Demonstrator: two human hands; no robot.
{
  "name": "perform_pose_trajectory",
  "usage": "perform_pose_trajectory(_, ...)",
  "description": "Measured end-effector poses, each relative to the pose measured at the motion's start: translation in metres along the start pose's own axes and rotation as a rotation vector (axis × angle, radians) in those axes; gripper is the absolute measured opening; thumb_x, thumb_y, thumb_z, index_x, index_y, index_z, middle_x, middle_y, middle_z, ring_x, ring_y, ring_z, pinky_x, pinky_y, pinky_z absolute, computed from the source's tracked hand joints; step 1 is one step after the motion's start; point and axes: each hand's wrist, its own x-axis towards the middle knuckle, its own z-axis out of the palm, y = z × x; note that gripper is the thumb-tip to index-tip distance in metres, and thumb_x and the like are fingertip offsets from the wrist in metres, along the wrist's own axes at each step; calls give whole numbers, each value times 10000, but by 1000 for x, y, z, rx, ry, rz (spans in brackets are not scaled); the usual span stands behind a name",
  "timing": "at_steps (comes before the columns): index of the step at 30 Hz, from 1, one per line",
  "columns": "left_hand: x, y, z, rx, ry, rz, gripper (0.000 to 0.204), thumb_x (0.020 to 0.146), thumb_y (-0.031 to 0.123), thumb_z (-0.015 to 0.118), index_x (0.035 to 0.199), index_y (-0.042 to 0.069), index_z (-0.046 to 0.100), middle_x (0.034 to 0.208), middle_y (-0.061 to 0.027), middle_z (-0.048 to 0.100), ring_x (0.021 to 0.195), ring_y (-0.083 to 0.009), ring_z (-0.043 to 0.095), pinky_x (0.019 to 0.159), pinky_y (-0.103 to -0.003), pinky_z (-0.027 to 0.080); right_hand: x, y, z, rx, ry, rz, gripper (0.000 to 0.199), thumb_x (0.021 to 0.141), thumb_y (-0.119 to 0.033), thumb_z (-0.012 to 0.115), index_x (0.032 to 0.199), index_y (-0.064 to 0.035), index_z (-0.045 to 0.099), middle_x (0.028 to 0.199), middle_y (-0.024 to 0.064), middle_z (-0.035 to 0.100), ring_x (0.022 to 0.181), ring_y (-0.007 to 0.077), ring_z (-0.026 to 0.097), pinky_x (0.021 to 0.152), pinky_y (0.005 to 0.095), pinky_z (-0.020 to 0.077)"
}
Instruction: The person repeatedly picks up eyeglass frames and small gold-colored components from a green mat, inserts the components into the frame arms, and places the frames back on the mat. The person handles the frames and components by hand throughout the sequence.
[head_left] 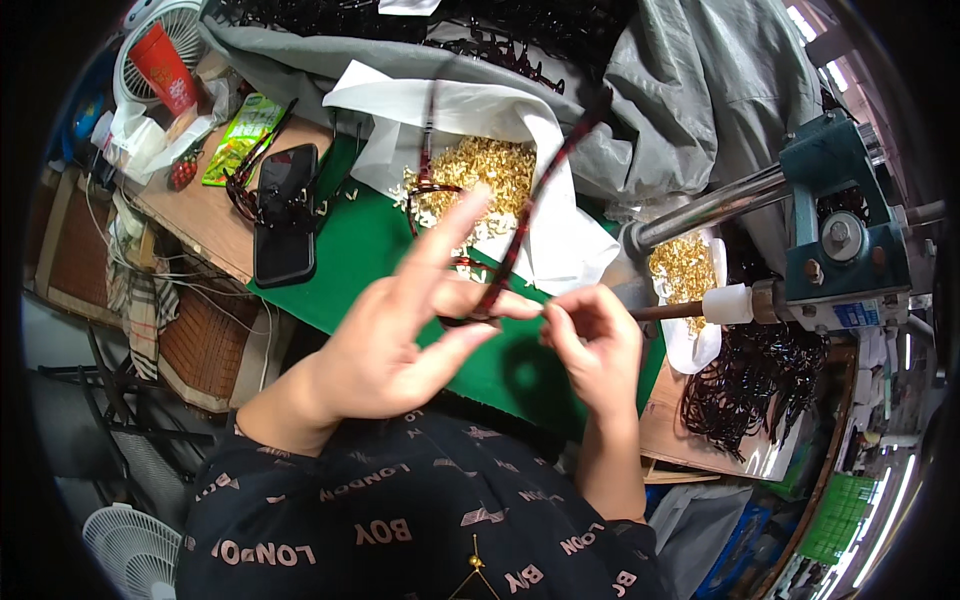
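A dark red tortoiseshell eyeglass frame is gripped between the fingers of my left hand, with its two temple arms pointing up and away. One finger of that hand is raised and smeared by motion. My right hand pinches with thumb and fingertips close to the left fingertips; whatever it may hold is too small to make out. Beyond the frame, a heap of small gold metal pieces lies on white cloth. Green matting covers the worktable under my hands.
At the right, a dark green machine reaches a metal rod toward my right hand. A white tray of gold pieces and a pile of dark frame parts are near it. A phone, green packet and red cup stand left.
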Motion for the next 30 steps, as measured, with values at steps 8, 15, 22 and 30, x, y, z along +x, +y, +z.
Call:
perform_pose_trajectory(8, 16, -7, 38, -11, -396, -319, 557, 854, -59, 513, 1373, -7, 317, 1062, -123, 645, 898, -137, 622, 820, -271, 484, -33, -39, -45, -215, -126, -382, 129, 729, 25, 697, 815, 2, 603, 770, 83, 592, 638, 158, 547, 580, 249, 439)
perform_pose_trajectory(15, 17, -7, 53, -3, -471, -289, 563, 854, -38, 530, 1376, -5, 320, 1002, -110, 658, 894, -133, 624, 811, -266, 482, -27, -45, -53, -295, -238, -472, 150, 684, 27, 714, 787, 6, 608, 724, 96, 592, 636, 221, 565, 573, 297, 455)
perform_pose_trajectory(22, 18, -6, 54, -196, -495, -395, 569, 866, -23, 544, 1382, -19, 303, 947, -80, 648, 804, -94, 591, 681, -227, 488, -26, -42, -56, -419, -174, -741, 206, 657, -47, 752, 823, -6, 637, 747, 82, 569, 621, 226, 555, 543, 306, 443)
perform_pose_trajectory(30, 16, -10, 60, -319, -534, -373, 623, 875, -11, 548, 1413, -3, 233, 1036, -121, 627, 862, -146, 623, 739, -259, 509, -25, -26, -54, -173, -100, -743, 390, 632, -54, 805, 956, -24, 590, 891, 72, 520, 774, 196, 515, 690, 299, 434)
